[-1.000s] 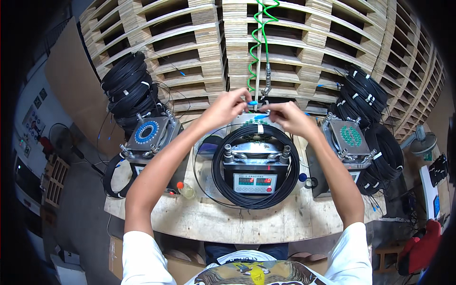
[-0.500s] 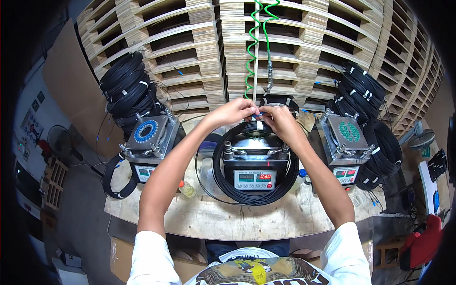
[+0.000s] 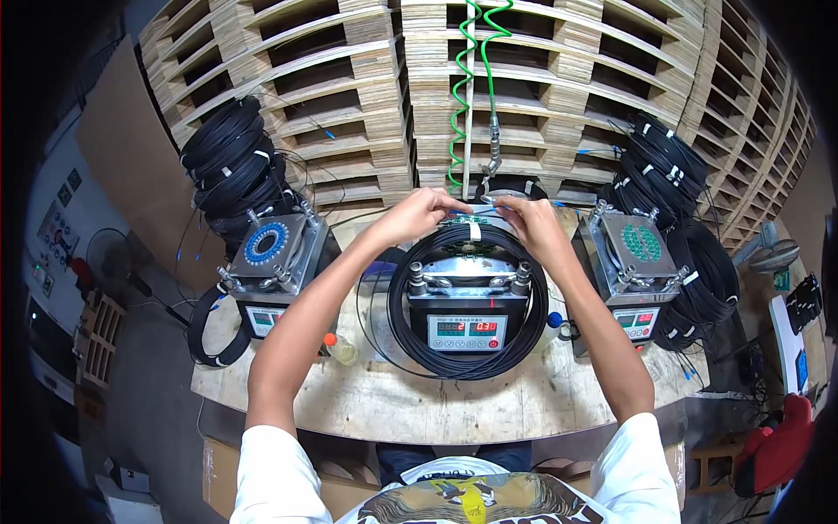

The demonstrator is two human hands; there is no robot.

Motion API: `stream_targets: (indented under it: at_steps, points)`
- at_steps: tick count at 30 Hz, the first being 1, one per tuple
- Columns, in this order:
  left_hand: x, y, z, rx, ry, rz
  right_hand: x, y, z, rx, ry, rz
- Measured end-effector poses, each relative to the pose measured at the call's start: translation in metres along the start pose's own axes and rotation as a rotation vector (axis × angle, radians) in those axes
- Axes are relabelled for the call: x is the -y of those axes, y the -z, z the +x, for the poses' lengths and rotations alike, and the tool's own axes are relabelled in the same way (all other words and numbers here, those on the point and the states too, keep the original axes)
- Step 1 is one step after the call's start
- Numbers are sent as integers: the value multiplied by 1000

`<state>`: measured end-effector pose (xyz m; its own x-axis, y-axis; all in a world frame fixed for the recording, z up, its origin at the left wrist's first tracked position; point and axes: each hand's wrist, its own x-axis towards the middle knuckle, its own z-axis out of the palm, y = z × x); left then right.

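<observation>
Your counter [image 3: 419, 410] is brightly lit and your white sleeves [image 3: 278, 476] nearly wash out; the floor [image 3: 175, 384] at left dims, pallets [image 3: 371, 68] curve toward blackened corners, and your fingers [image 3: 510, 203] lack fine detail.

Fisheye worn on head, tilted down and forward; left hand [image 3: 414, 217] and right hand [image 3: 535, 225] framed near, pallets [image 3: 567, 35] beyond.
</observation>
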<state>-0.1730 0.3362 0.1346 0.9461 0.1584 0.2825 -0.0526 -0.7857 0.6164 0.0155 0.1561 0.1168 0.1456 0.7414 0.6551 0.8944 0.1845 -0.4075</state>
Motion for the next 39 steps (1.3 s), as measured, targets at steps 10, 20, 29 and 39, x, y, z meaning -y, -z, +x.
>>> stream_targets:
  at_steps: [10,20,29,39]
  points:
    - [-9,-28,-38,-288,-116,158,-8,-1,-4,116,49,-76]
    - [-22,-30,-46,-250,-31,157,10,8,-10,382,-81,111]
    - [-42,-51,-47,-189,266,691,19,-8,-30,203,-26,-36]
    - [-99,8,-46,-303,35,768,63,47,13,130,107,-55]
